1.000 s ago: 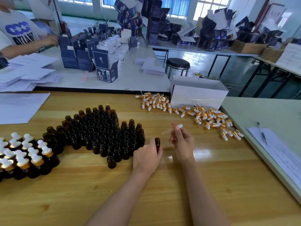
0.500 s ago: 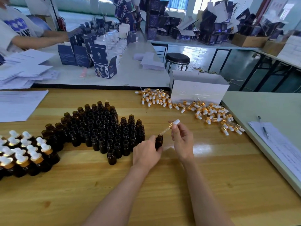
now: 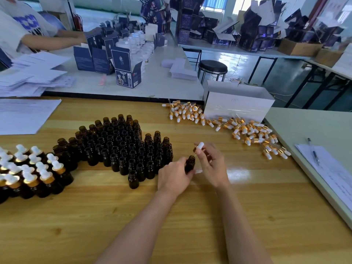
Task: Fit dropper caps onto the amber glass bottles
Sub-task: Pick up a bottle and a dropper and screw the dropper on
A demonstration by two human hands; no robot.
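My left hand (image 3: 174,177) grips a small amber glass bottle (image 3: 190,164) standing on the wooden table (image 3: 171,216). My right hand (image 3: 211,164) pinches a dropper cap (image 3: 199,146) with a white bulb and gold collar, tilted, its glass tube pointing down at the bottle's mouth. Several open amber bottles (image 3: 123,147) stand clustered to the left. Several capped bottles (image 3: 28,172) stand at the far left. A heap of loose dropper caps (image 3: 238,128) lies at the back right.
A white box (image 3: 238,105) stands behind the loose caps. Paper sheets (image 3: 22,115) lie at the back left. On the grey side table to the right are papers and a pen (image 3: 313,151). Another person's arm (image 3: 51,41) works among dark blue cartons (image 3: 125,71) on the far table.
My right hand has swung the dropper cap from lying nearly level to steeply tilted and lowered its tube toward the bottle's mouth. My left hand keeps hold of the bottle.
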